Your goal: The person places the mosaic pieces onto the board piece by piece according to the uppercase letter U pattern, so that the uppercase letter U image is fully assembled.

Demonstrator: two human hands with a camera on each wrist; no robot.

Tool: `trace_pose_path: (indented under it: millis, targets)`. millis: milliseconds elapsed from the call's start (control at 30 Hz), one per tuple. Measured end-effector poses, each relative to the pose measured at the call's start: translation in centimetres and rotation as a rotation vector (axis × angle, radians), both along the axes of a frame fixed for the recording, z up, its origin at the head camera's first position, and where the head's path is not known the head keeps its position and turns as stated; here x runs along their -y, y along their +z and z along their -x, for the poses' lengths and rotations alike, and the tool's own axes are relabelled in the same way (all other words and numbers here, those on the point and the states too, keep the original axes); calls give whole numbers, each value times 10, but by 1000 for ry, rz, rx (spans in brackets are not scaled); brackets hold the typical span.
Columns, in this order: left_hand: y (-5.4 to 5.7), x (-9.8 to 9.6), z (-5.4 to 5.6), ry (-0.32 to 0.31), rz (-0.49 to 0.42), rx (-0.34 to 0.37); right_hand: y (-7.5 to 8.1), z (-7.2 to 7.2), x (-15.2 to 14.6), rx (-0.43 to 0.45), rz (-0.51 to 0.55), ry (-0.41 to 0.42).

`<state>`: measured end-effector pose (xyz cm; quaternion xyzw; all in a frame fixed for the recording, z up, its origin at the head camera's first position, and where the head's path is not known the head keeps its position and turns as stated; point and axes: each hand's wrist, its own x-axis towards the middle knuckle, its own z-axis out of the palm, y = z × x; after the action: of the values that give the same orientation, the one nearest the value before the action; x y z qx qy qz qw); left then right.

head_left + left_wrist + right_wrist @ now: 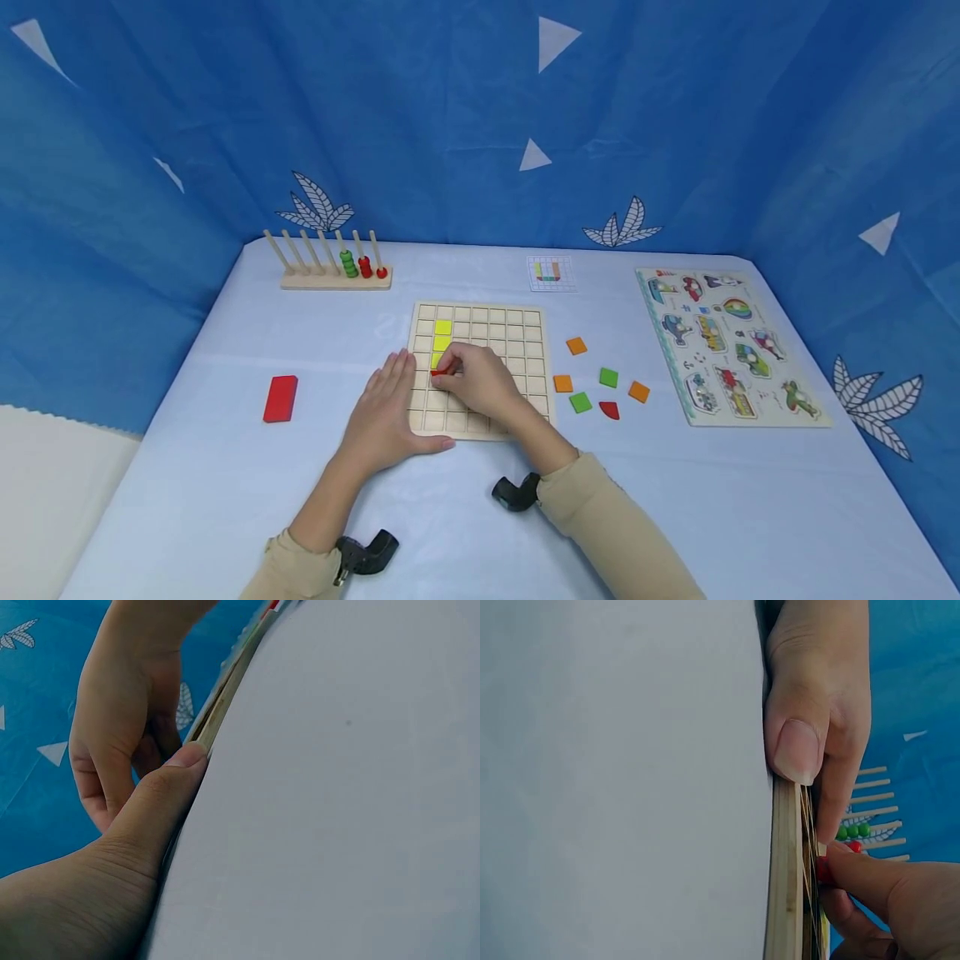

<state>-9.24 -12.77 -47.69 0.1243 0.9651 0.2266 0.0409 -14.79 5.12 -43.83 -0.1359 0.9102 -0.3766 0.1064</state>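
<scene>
A wooden grid board point(514, 317) lies mid-table, with a column of yellow square tiles point(442, 342) near its left side. My right hand point(480, 379) is over the board and pinches a small red piece point(438, 373) between thumb and fingertips, just below the lowest yellow tile. In the right wrist view the red piece point(824, 870) shows close over the board's surface; its full shape is hidden by the fingers. My left hand point(386, 415) lies spread at the board's front left corner. Its fingers are straight along the left side, and its thumb point(184, 761) touches the front edge.
Right of the board lie loose orange tiles point(577, 346), green tiles point(609, 377) and a red quarter-round piece point(609, 410). A pattern card point(552, 273) and a bead rack point(336, 279) stand behind, a red block point(281, 398) left, a picture puzzle board point(705, 350) far right.
</scene>
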Motion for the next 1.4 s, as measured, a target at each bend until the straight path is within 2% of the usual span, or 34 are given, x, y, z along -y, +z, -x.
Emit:
trace_pose_path:
  millis: [567, 1067, 1400]
  targets:
    - [2, -2, 0, -7, 1, 3, 0, -2, -2, -103, -106, 12]
    - [1, -3, 1, -2, -4, -3, 2, -5, -15, -103, -96, 61]
    - [0, -2, 1, 8, -4, 3, 9, -9, -49, -55, -34, 38]
